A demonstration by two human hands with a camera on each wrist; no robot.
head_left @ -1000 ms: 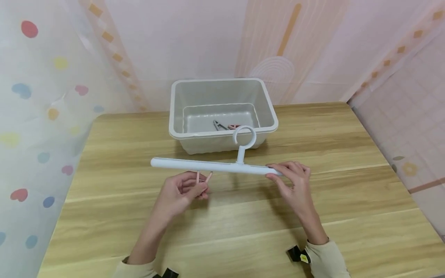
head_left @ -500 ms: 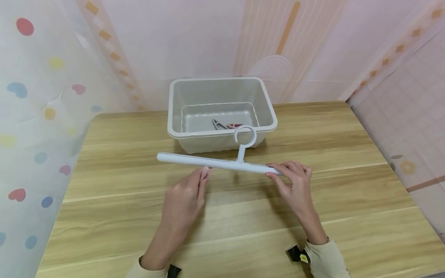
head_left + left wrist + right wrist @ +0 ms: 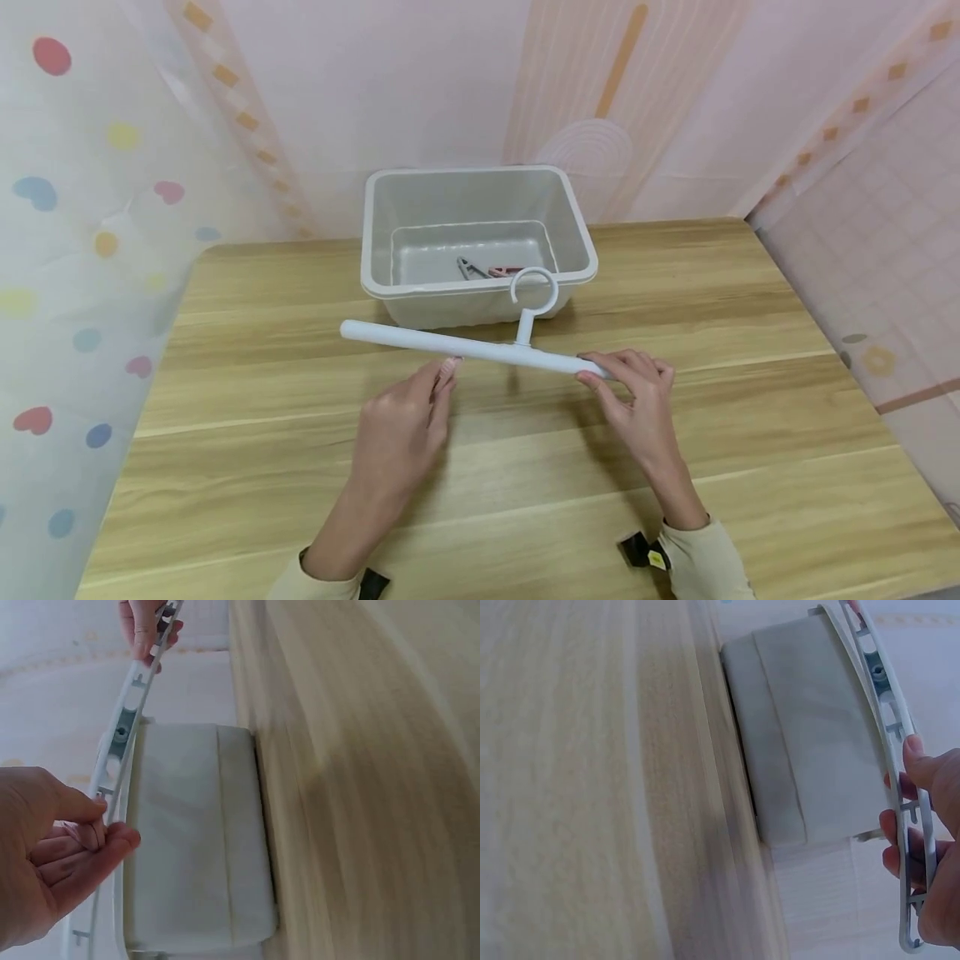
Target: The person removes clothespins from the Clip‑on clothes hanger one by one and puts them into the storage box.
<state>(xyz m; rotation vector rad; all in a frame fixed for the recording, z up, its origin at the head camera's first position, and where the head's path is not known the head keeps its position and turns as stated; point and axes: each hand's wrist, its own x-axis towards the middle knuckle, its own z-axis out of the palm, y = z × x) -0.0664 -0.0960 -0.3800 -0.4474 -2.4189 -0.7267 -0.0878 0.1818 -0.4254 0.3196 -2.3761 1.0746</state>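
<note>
A pale blue-white clip hanger (image 3: 420, 339), a bar with a round hook (image 3: 534, 292) on top, is held above the table. Its right end is pinched between thumb and fingers of my right hand (image 3: 637, 404). My left hand (image 3: 397, 433) pinches a pink clothes peg (image 3: 448, 369) just under the bar, left of the hook. In the left wrist view the peg (image 3: 91, 834) lies against the slotted underside of the hanger (image 3: 124, 735); fingers partly cover it, so I cannot tell whether it is attached.
Behind the hanger stands a grey plastic bin (image 3: 382, 293) at the back of the wooden table (image 3: 525, 517). In it lie a grey peg (image 3: 471, 269) and a pink peg (image 3: 504, 272). Patterned sheeting (image 3: 420, 83) hangs at the back and sides.
My left hand has turned over and brought the peg up to the bar's underside. The hanger's left end has tipped upward and shifted slightly right. My right hand keeps its grip.
</note>
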